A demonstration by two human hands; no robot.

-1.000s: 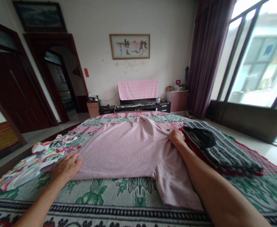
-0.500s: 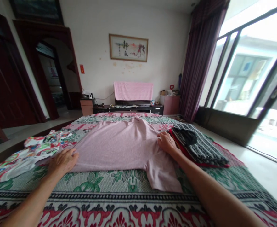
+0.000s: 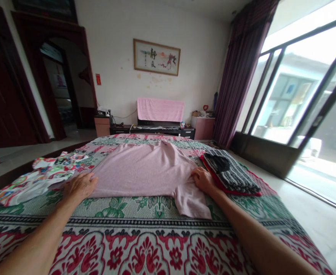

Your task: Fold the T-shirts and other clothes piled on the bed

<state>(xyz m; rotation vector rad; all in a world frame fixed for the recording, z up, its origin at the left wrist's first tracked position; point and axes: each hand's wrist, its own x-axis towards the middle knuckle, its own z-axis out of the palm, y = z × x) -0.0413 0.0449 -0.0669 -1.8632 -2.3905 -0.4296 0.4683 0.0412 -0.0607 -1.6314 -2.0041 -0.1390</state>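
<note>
A pale pink T-shirt (image 3: 139, 168) lies spread out on a patterned bed cover (image 3: 122, 252), its neckline at the far side and one sleeve toward me. My left hand (image 3: 80, 186) is on the shirt's left end, its fingers bent down and closed on the cloth; the fingertips are partly hidden. On the right, my right hand (image 3: 204, 179) grips the shirt near the sleeve and shoulder with curled fingers. Left of my left hand is a crumpled white garment with a colourful print (image 3: 42, 179). Close beside my right hand sits a folded black-and-white knit garment (image 3: 233, 172) on red cloth.
Beyond the bed stands a low dark cabinet (image 3: 156, 131), with a pink cloth (image 3: 160, 109) draped over something on it. A framed picture (image 3: 156, 57) hangs on the wall. Purple curtains (image 3: 239, 68) and a large glass window or door are on the right; a doorway opens on the left.
The view has shifted slightly, so the bed and garments appear a little higher. Both hands stay at the same parts of the pink T-shirt, which keeps nearly the same shape.
</note>
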